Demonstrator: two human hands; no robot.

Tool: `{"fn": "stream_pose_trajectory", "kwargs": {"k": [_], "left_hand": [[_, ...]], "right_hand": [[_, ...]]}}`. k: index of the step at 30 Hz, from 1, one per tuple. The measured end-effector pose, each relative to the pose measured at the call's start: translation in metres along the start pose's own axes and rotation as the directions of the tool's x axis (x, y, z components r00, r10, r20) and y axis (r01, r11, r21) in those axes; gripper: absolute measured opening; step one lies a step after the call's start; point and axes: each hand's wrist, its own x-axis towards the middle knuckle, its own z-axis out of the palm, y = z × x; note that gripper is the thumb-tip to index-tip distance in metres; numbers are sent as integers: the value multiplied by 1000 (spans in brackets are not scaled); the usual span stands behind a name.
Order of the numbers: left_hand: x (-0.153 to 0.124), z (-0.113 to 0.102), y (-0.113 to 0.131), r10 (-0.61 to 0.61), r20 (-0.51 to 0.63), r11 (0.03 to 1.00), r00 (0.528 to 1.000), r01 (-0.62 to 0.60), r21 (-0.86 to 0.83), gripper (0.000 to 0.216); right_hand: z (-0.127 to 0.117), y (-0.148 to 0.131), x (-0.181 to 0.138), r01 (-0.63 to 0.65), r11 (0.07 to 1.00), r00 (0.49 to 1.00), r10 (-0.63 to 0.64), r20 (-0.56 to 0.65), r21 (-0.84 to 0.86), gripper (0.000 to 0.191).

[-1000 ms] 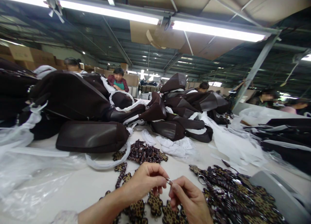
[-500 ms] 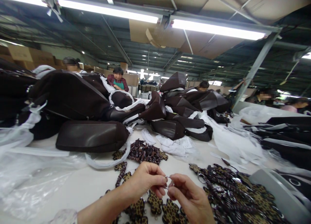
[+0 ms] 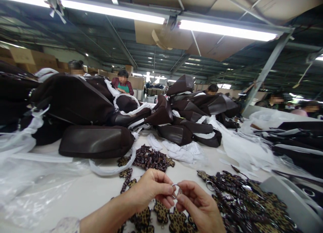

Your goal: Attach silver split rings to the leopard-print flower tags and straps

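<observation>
A small silver metal ring [image 3: 174,185] is pinched between my two hands above the table. My left hand [image 3: 154,187] closes thumb and fingers on its left side. On its other side, my right hand [image 3: 196,204] also pinches, its fingertips at the ring's edge. Below the hands lie several leopard-print bear-shaped charms [image 3: 161,211], partly hidden by them. A heap of dark braided cords with leopard charms and rings [image 3: 234,196] spreads to the right. Another pile of braided cords [image 3: 150,158] sits just beyond my hands.
Dark brown bags [image 3: 97,141] with white-wrapped handles are heaped across the back. Clear plastic [image 3: 32,192] covers the table's left side. A grey bin [image 3: 290,196] stands at right beside more black bags [image 3: 300,148]. Several people work farther back, one in a green apron [image 3: 126,87].
The right hand has shifted very slightly to the right. Both hands stay at the ring, and the piles look unchanged.
</observation>
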Motion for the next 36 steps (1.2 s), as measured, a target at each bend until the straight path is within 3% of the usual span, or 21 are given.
{"fn": "stream_pose_trajectory", "kwargs": {"k": [6,8,12,15,20,22,26,36], "left_hand": [[0,2,-1,-48,-14,997,999,47,-53,37],[0,3,1,-52,-11,996,999,51,-67,39],[-1,2,6,-41,6,996,999,42,-79,43],[-3,2,7,20,46,1000,999,-21,5,34],[-3,2,7,209,49,942,977,-214,257,11],[-4,3,6,193,41,951,980,-197,240,13],[-6,7,6,138,92,977,986,-151,149,21],[0,9,-7,80,-27,997,996,-79,16,33]], "right_hand": [[-7,3,1,-26,997,997,20,69,79,20],[-7,5,2,20,998,995,-26,95,59,22],[-8,6,5,208,970,967,-185,176,-126,6],[-9,4,5,245,954,966,-224,131,-170,10],[-2,-2,1,29,998,998,-31,-47,-49,19],[4,-6,0,-6,999,990,12,-142,41,29],[10,-10,-2,3,998,977,10,-211,62,33],[7,-3,-2,56,997,989,-62,-137,-49,33]]}}
